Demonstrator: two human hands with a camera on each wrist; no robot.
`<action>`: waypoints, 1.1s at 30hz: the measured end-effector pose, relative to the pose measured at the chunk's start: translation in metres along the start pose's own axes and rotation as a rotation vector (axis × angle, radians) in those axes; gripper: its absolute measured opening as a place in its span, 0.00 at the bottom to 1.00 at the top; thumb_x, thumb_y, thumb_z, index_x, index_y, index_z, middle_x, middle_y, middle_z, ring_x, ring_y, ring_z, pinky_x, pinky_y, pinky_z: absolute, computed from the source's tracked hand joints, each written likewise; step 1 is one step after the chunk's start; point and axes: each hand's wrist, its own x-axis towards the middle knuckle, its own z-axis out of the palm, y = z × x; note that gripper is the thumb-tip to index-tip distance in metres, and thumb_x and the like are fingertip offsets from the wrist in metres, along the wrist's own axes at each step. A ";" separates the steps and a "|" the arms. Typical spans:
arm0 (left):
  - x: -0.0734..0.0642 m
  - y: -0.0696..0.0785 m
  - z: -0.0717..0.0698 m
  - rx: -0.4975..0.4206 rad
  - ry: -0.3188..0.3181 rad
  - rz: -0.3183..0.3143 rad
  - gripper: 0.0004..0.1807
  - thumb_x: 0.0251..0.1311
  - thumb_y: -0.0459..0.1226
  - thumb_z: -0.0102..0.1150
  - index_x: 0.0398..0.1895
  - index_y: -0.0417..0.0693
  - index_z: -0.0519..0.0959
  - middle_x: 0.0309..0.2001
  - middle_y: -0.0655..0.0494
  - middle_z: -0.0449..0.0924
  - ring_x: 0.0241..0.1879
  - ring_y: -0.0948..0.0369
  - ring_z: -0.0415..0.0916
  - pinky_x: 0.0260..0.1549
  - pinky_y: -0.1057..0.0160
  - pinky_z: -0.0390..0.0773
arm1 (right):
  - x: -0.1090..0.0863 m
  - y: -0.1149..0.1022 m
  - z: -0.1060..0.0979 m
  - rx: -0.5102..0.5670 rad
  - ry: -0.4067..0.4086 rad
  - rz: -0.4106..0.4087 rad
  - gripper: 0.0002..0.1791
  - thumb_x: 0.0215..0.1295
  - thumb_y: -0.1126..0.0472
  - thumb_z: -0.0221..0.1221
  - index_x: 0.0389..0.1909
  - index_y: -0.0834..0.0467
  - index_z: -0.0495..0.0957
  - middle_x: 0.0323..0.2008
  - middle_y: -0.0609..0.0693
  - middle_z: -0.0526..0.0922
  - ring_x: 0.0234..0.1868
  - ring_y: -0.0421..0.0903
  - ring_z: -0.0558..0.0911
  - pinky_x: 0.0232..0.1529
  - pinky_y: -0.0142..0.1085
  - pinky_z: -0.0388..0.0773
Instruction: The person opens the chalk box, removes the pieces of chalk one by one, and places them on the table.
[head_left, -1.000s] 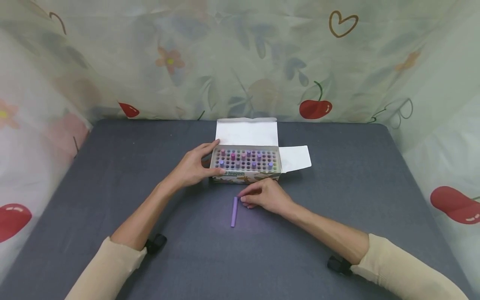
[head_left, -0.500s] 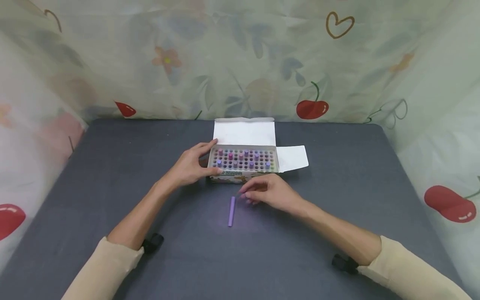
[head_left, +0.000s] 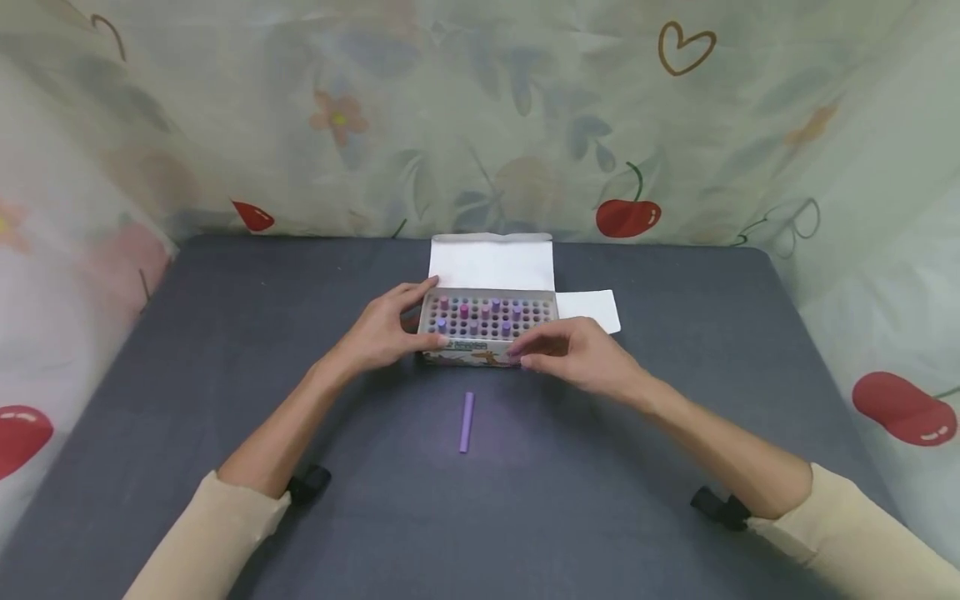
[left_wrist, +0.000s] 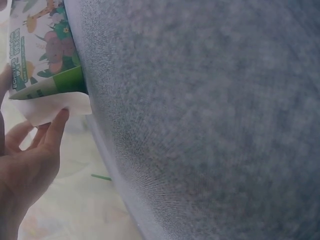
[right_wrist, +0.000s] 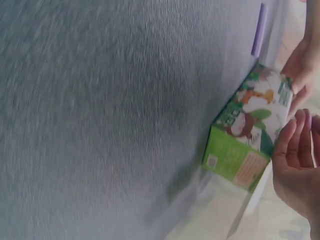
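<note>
A paper box of chalk (head_left: 468, 357) with a printed animal pattern stands on the table, its top open. Several pink and purple chalk sticks poke up from a holed rack (head_left: 536, 312) inside. My left hand (head_left: 378, 333) grips the box's left end, thumb at the front and fingers at the side and back; in the left wrist view fingertips touch a white flap (left_wrist: 52, 107). My right hand (head_left: 581, 358) is at the front right corner, fingers bent loosely with nothing seen between them, covering part of the rack. A single purple chalk stick (head_left: 467, 423) lies in front of the box.
The white lid (head_left: 491, 262) stands raised behind the box, and a white side flap (head_left: 592, 308) sticks out to the right. The dark grey table (head_left: 225, 350) is bordered by a patterned curtain (head_left: 480, 125) at the back and sides.
My right hand has moved from beside the loose chalk stick up and right to the box's front right corner. The left hand, box and loose chalk stick have stayed in place.
</note>
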 end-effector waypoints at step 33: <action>0.000 -0.001 0.000 -0.006 0.007 0.001 0.50 0.55 0.46 0.74 0.79 0.58 0.55 0.68 0.47 0.64 0.68 0.50 0.65 0.57 0.55 0.76 | 0.014 0.021 -0.030 -0.311 0.180 0.071 0.09 0.62 0.61 0.67 0.43 0.50 0.88 0.27 0.45 0.83 0.26 0.45 0.73 0.24 0.35 0.68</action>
